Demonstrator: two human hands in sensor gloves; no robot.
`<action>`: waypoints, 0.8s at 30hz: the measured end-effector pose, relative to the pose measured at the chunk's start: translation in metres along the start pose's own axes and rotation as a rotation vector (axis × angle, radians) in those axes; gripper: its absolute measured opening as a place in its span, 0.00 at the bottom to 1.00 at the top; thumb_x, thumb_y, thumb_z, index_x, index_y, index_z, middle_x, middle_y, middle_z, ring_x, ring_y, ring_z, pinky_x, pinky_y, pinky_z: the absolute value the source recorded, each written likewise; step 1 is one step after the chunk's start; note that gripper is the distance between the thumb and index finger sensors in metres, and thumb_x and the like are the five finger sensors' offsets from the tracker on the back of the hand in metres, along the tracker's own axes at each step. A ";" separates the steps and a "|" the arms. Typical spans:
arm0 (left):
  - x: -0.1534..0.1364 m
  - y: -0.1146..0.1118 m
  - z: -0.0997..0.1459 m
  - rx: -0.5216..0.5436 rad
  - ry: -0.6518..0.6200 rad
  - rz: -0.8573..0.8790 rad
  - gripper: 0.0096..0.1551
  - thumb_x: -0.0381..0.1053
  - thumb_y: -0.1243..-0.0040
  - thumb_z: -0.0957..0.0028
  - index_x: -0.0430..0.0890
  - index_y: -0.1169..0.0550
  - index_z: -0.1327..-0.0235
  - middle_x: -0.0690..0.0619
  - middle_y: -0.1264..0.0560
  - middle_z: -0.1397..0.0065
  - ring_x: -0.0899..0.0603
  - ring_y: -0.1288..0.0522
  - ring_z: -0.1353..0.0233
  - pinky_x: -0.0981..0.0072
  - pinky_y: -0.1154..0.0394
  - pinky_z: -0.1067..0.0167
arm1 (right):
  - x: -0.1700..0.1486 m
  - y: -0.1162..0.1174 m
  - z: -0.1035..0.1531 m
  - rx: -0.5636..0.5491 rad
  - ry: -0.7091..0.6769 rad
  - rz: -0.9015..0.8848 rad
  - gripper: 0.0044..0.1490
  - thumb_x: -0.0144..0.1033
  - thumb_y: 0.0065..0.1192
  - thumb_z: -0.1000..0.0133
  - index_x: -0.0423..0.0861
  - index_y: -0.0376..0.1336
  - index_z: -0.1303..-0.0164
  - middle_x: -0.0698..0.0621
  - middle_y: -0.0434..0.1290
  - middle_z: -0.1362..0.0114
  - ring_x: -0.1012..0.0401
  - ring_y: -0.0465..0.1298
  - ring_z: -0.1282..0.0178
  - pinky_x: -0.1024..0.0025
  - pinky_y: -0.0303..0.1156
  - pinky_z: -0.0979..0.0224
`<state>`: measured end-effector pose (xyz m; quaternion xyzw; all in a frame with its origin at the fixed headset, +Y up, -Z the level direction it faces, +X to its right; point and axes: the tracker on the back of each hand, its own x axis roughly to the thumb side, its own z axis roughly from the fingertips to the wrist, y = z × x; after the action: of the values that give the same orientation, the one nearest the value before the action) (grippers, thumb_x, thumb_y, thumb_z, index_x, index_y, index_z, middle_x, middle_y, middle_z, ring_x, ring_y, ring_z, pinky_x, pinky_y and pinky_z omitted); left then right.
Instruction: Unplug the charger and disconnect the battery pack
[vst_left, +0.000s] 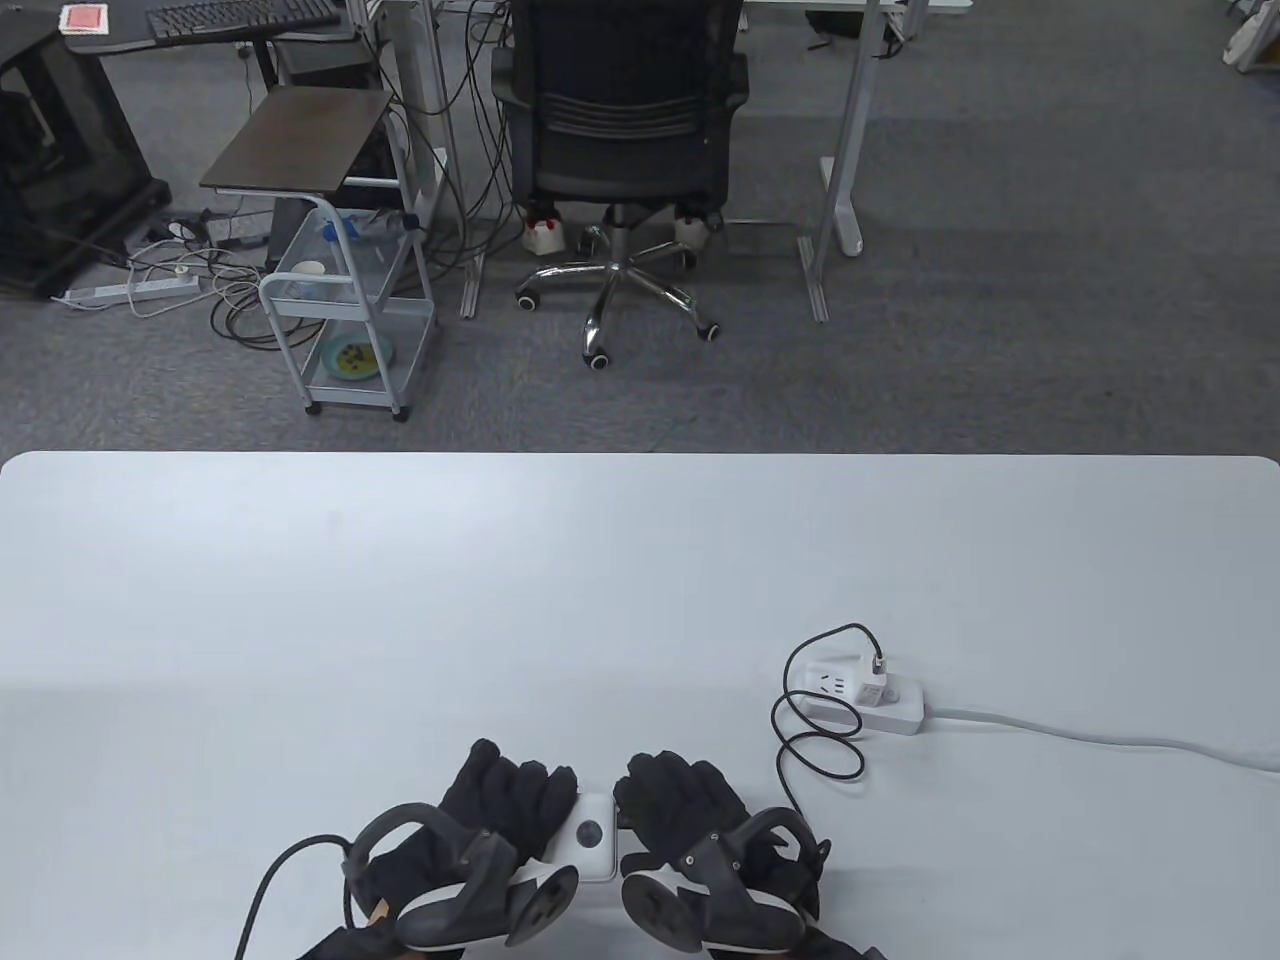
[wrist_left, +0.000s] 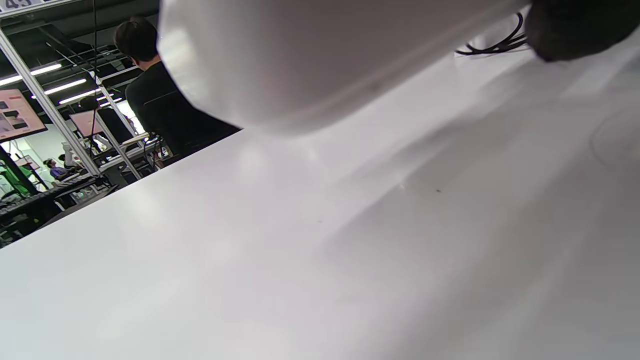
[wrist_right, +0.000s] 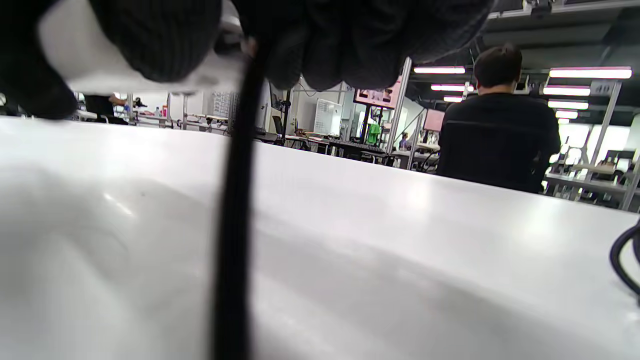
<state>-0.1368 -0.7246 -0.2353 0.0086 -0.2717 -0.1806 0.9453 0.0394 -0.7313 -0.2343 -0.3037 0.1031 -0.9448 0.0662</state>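
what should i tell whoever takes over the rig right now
Left hand: on the left side of the white battery pack at the table's near edge; grip itself hidden.
Right hand: on the pack's right side, fingers at the black cable where it meets the pack.
Charger: plugged into the white power strip on the right, cable looped on the table between strip and pack.
Done: nothing yet; charger in, and the cable looks still joined to the pack.
Left: pull the cable from the pack, then unplug the charger from the strip.
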 end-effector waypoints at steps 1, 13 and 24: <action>0.001 0.000 0.000 -0.007 0.003 0.013 0.65 0.82 0.44 0.66 0.51 0.47 0.19 0.48 0.41 0.18 0.38 0.34 0.20 0.51 0.38 0.15 | 0.000 0.001 0.001 -0.008 0.007 0.008 0.42 0.55 0.51 0.47 0.50 0.55 0.22 0.45 0.61 0.15 0.47 0.67 0.21 0.49 0.63 0.23; 0.011 -0.002 -0.005 -0.040 -0.036 0.060 0.65 0.82 0.45 0.66 0.50 0.47 0.19 0.47 0.40 0.18 0.39 0.33 0.20 0.52 0.37 0.15 | -0.012 0.010 0.007 -0.066 0.020 -0.092 0.33 0.51 0.51 0.45 0.54 0.62 0.29 0.50 0.67 0.19 0.50 0.72 0.24 0.52 0.66 0.25; 0.009 -0.003 -0.006 -0.054 -0.043 0.080 0.66 0.83 0.43 0.70 0.52 0.45 0.20 0.48 0.39 0.19 0.39 0.32 0.21 0.53 0.34 0.17 | -0.004 0.008 0.008 -0.162 0.008 0.001 0.28 0.46 0.62 0.51 0.52 0.72 0.40 0.53 0.80 0.32 0.56 0.84 0.39 0.55 0.77 0.31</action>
<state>-0.1278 -0.7313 -0.2363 -0.0318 -0.2872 -0.1498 0.9456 0.0478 -0.7394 -0.2325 -0.3043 0.1798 -0.9345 0.0413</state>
